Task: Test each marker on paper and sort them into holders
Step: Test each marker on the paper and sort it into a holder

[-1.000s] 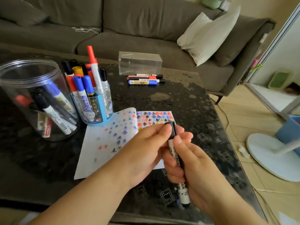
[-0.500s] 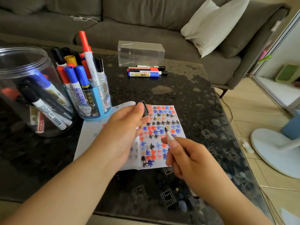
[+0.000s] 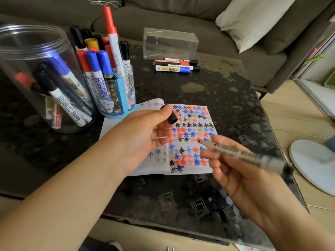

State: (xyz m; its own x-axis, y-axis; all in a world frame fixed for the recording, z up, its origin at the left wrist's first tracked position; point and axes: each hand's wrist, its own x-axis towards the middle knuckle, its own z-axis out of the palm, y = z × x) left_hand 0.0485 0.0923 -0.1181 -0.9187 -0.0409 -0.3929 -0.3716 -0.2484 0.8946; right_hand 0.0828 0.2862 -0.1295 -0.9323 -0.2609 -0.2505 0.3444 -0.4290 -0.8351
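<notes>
Forearms enter from the near edge, both raised above the dark table (image 3: 226,98). The right hand (image 3: 233,171), palm turned up and fingers curled, grips an uncapped whiteboard marker (image 3: 241,153) that lies nearly level, its black tip pointing left over the paper (image 3: 192,142), blurred along its length. The left hand (image 3: 145,131) is half-turned, thumb and forefinger pinching the black cap (image 3: 172,117) above the paper's upper left, the other fingers loosely bent. The paper lies flat, covered in red, blue and black marks. Beyond it stand a blue holder (image 3: 117,98) full of markers and a clear jar (image 3: 36,73) with several more. Farther back, loose markers (image 3: 175,65) lie beside a clear box (image 3: 169,44).
</notes>
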